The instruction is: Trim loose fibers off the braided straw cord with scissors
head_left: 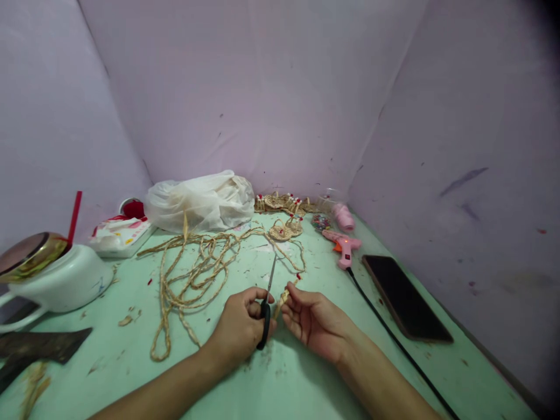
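My left hand [240, 328] is closed around the black handles of a pair of scissors [268, 298], whose blades point away toward the back of the pale green table [289, 385]. Right beside it, my right hand [311, 319] pinches a short piece of braided straw cord [285, 294] with a small red bead near its far tip. The two hands nearly touch at the scissor handles. A long loose tangle of the same straw rope [192, 274] lies just left of and beyond my left hand.
Pink glue gun [343, 248] with a black cable [394, 341] running toward me at right, next to a dark phone [405, 296]. Woven straw pieces [284, 204], a bead jar [321, 221], and a plastic bag [201, 201] sit at the back. White kettle [56, 277] stands left.
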The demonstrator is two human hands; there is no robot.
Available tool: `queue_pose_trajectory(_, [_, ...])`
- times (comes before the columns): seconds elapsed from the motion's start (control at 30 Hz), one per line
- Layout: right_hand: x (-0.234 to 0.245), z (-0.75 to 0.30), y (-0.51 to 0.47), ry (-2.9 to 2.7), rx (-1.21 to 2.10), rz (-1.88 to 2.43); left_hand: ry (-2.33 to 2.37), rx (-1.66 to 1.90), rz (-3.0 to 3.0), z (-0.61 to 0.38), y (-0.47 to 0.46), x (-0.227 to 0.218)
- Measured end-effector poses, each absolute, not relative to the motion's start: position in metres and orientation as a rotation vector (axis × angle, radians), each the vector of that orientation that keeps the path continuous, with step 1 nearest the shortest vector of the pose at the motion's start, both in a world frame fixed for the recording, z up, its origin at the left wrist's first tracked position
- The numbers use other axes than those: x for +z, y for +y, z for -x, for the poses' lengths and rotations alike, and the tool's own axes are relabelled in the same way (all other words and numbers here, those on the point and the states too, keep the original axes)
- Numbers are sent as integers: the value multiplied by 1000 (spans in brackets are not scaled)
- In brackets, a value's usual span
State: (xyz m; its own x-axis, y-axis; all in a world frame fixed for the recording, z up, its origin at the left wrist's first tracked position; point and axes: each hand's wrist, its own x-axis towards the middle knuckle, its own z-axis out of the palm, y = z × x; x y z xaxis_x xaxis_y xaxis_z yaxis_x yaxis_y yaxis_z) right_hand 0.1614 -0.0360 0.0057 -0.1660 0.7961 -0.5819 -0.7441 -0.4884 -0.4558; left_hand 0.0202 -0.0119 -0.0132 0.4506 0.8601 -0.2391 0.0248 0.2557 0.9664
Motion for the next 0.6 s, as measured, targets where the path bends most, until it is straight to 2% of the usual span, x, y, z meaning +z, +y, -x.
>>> queue_pose_trajectory(0.3, [5, -168, -35, -193, 1782, 1095, 993, 692, -1220, -20, -11, -15])
queue_pose_trajectory(0.6, [1, -170, -33, -208, 1777, 972, 971, 676, -1229, -19, -9, -18])
